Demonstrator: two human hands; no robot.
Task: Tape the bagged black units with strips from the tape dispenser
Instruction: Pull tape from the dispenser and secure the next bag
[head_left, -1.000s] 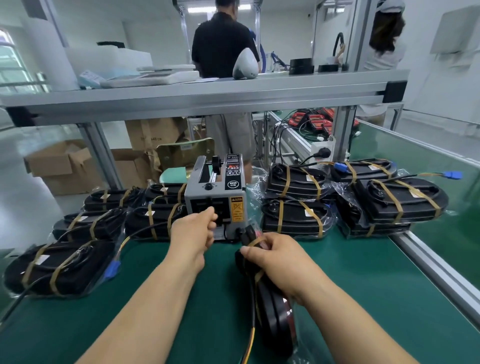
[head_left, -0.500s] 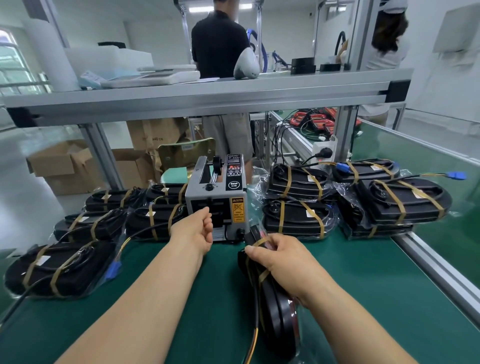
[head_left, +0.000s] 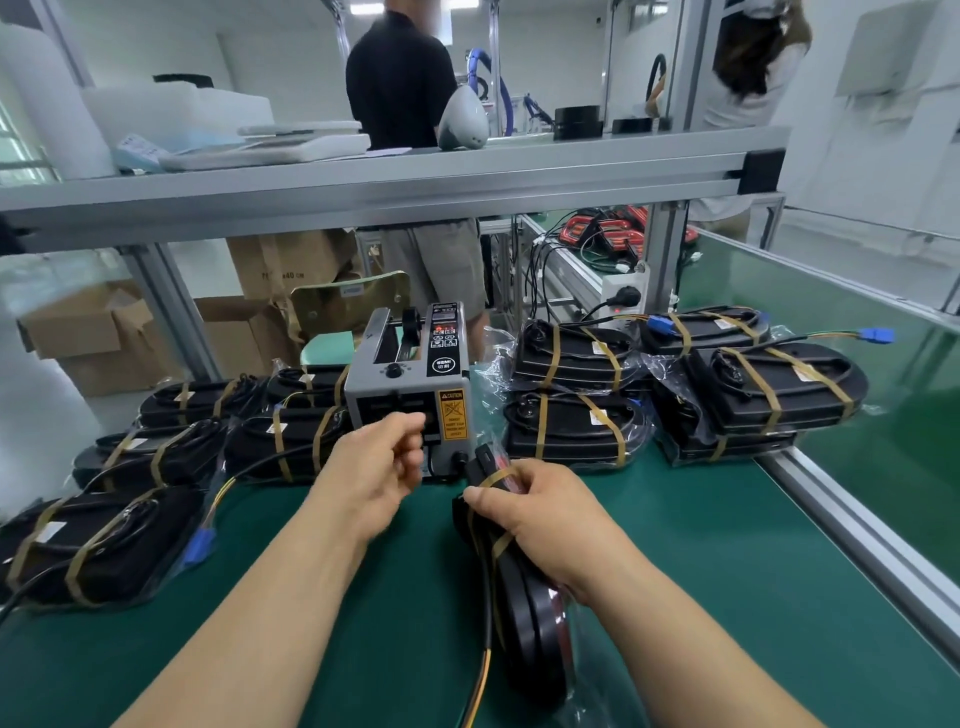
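- The fingers (head_left: 408, 434) of the left hand (head_left: 371, 470) are curled. The thumb and forefinger tips are drawn together right at the outlet slot of the tape dispenser (head_left: 410, 384), and I cannot tell whether a strip lies between them.
- The right hand (head_left: 543, 522) clamps its fingers and thumb round the upper end of the bagged black unit (head_left: 535, 629).
- That unit stands on its edge on the green mat (head_left: 727, 597), at 5 o'clock from the dispenser and just beside it.
- A brown tape band (head_left: 498, 475) already crosses the unit's top end, by the thumb.
- A yellow and black cable (head_left: 480, 675) runs along the unit toward 6 o'clock.
- A stack of taped units (head_left: 571, 426) lies at the dispenser's 3 o'clock.
- More taped packs (head_left: 171, 457) lie at its 9 o'clock.
- A blue connector (head_left: 200, 545) rests on the mat at 8 o'clock.
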